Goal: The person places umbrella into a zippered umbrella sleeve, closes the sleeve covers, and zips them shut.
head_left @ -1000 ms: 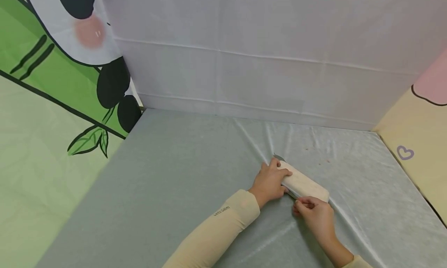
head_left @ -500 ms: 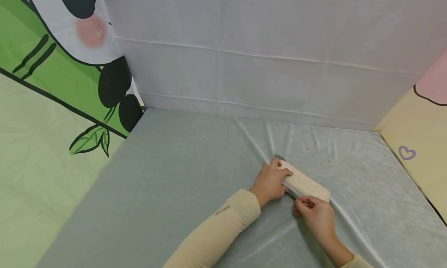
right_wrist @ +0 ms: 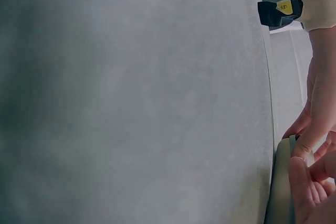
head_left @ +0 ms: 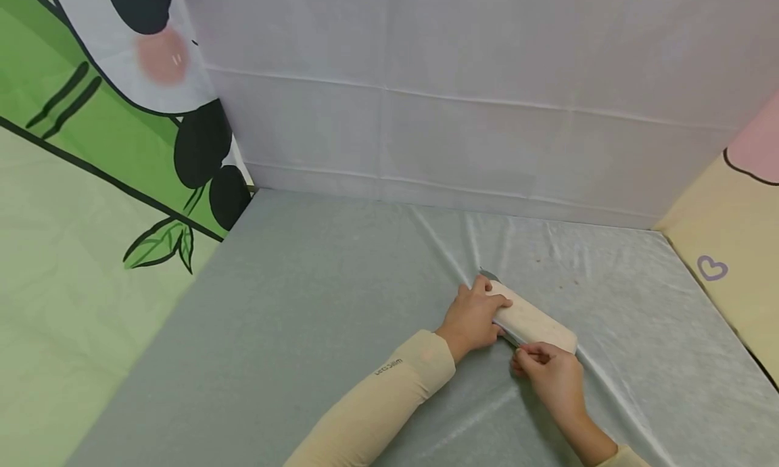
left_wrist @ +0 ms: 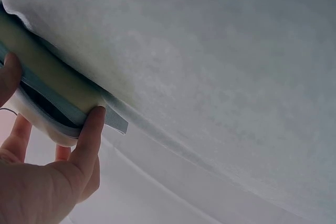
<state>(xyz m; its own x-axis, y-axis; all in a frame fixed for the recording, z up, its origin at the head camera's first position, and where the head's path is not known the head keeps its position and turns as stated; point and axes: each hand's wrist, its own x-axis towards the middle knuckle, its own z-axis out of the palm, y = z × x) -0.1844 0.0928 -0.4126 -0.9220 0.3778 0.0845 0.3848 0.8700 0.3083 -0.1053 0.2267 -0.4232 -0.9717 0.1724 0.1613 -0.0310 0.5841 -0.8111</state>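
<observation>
A long cream pencil case (head_left: 535,320) with rounded ends lies slantwise on the grey cloth. My left hand (head_left: 473,318) grips its far left end, thumb and fingers on opposite sides. My right hand (head_left: 554,379) pinches at the zipper along the near side, close to the right end. In the left wrist view the grey-green zipper (left_wrist: 47,106) is parted near the left hand, showing a dark gap, and a ribbed fabric tab (left_wrist: 116,121) sticks out from that end. The zipper's pull is hidden behind the right fingers.
Grey velvety cloth (head_left: 304,305) covers the table, with creases running out from the case. A pale fabric wall (head_left: 456,115) stands behind, with printed panels at left and right. A black device (right_wrist: 283,9) with a yellow label sits at the left sleeve.
</observation>
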